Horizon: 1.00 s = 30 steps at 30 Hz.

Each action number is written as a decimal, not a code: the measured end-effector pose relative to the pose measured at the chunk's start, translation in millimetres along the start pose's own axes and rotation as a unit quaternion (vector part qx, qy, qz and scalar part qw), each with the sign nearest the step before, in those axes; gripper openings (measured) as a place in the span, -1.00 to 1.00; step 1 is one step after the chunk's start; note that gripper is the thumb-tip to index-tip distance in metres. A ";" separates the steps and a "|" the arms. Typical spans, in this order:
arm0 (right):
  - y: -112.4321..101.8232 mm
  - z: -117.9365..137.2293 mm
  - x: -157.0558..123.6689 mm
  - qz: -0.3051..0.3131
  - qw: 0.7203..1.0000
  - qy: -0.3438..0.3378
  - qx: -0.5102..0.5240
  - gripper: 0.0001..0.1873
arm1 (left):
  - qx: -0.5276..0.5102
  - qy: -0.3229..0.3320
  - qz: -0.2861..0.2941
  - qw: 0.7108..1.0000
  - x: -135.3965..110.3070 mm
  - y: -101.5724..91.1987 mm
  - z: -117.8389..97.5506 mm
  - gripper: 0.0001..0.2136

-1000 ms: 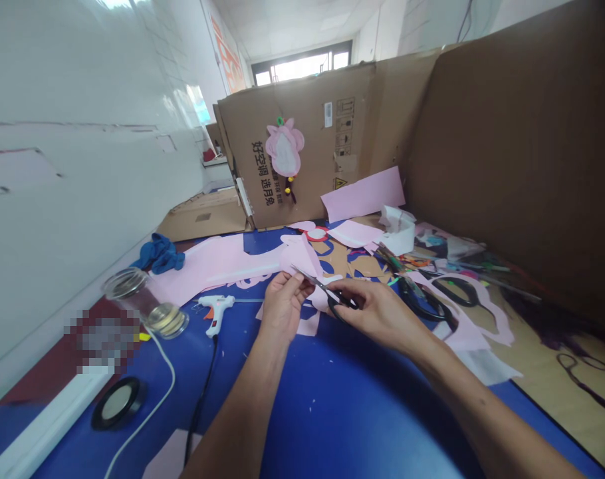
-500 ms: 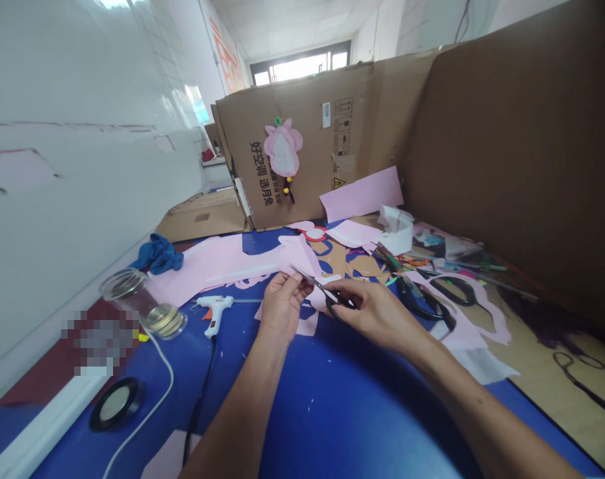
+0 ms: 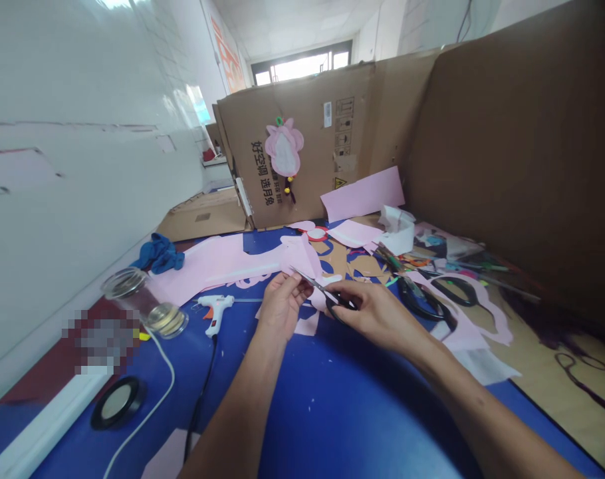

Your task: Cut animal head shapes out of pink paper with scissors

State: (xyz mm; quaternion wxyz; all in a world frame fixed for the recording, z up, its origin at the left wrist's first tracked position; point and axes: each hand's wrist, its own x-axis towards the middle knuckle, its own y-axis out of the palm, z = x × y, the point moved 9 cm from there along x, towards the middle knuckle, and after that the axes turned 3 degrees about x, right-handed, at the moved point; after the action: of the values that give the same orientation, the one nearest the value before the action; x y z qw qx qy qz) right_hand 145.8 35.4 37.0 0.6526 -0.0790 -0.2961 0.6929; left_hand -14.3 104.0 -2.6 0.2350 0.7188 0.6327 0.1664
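Note:
My right hand (image 3: pixel 365 309) is closed around the black handles of a pair of scissors (image 3: pixel 318 285), whose blades point left towards my other hand. In a pinch, my left hand (image 3: pixel 282 299) grips a piece of pink felt (image 3: pixel 298 253) just by the blade tips. Some of the felt's edge is hidden behind my fingers and the scissors. Beneath my hands lies another pink scrap (image 3: pixel 307 324) on the blue tabletop (image 3: pixel 302 399).
On the left are a white glue gun (image 3: pixel 217 311), a clear jar (image 3: pixel 145 303), a roll of black tape (image 3: pixel 116 403) and a blue cloth (image 3: pixel 160 253). A cardboard box (image 3: pixel 302 86) stands behind, with a pink flower-shaped piece (image 3: pixel 285 150) on it. Cut-out scraps (image 3: pixel 494 313) lie right.
Almost nothing differs. Both hands keep the same hold on the felt and the scissors, and the whole view has shifted very slightly.

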 end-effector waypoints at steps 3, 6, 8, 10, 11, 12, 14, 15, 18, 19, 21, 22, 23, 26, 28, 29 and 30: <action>-1.7 0.4 -0.1 -0.007 1.000 0.000 -0.005 -0.66 | -0.015 0.006 -0.008 1.000 -1.1 1.6 1.4 -0.67; -3.1 2.1 -0.4 -0.012 1.000 -0.003 -0.007 -0.64 | -0.025 0.012 -0.014 1.000 -1.8 2.4 3.0 -0.68; -3.1 4.1 -0.4 -0.010 1.000 -0.006 -0.010 -0.65 | -0.031 0.014 -0.014 0.999 -1.8 2.9 3.6 -0.68; -3.1 5.7 -0.4 -0.008 1.000 -0.005 -0.016 -0.65 | -0.036 0.014 -0.014 0.999 -1.5 3.0 3.8 -0.68; -3.2 6.3 -0.5 -0.008 1.000 -0.003 -0.019 -0.66 | -0.038 0.014 -0.014 0.999 -1.4 3.0 3.7 -0.68; -3.4 6.8 -0.5 -0.009 1.000 -0.002 -0.023 -0.66 | -0.039 0.013 -0.014 0.999 -1.4 3.1 3.5 -0.68; -4.2 8.2 -0.8 -0.014 0.999 -0.005 -0.030 -0.66 | -0.038 0.013 -0.012 0.999 -1.6 3.5 3.3 -0.68; -4.8 9.0 -1.0 -0.017 0.999 -0.008 -0.034 -0.66 | -0.037 0.014 -0.010 0.999 -1.7 3.8 3.2 -0.68; -6.4 10.4 -1.6 -0.028 0.998 -0.016 -0.050 -0.64 | -0.033 0.015 -0.007 0.999 -2.3 4.6 3.3 -0.68; -6.9 10.5 -1.8 -0.030 0.998 -0.016 -0.056 -0.63 | -0.032 0.016 -0.006 0.999 -2.4 4.7 3.3 -0.69; -7.4 10.5 -1.9 -0.033 0.997 -0.015 -0.068 -0.61 | -0.029 0.017 -0.005 0.999 -2.4 4.9 3.2 -0.69; -7.6 10.3 -1.9 -0.033 0.997 -0.013 -0.073 -0.60 | -0.028 0.018 -0.004 0.999 -2.4 5.0 3.0 -0.69; -7.5 10.1 -2.0 -0.031 0.996 -0.010 -0.078 -0.59 | -0.026 0.019 -0.003 0.999 -2.3 5.1 2.6 -0.69; -7.5 9.9 -2.0 -0.027 0.996 -0.002 -0.083 -0.58 | -0.021 0.023 0.000 1.000 -2.3 5.5 1.1 -0.69; -7.6 10.8 -1.9 -0.026 0.996 -0.002 -0.082 -0.58 | -0.022 0.025 -0.001 0.999 -2.4 5.5 0.5 -0.70; -7.5 11.4 -1.9 -0.026 0.997 -0.003 -0.079 -0.58 | -0.022 0.024 -0.001 0.999 -2.5 5.4 0.6 -0.70; -7.2 12.1 -1.8 -0.024 0.997 -0.005 -0.077 -0.59 | -0.023 0.024 -0.002 0.999 -2.5 5.2 0.7 -0.70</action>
State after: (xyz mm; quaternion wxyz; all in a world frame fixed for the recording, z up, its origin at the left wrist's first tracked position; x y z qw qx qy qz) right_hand 146.3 29.8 50.0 0.6595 -0.1181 -0.3537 0.6527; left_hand -10.0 101.0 -0.2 0.2372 0.7075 0.6357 0.1976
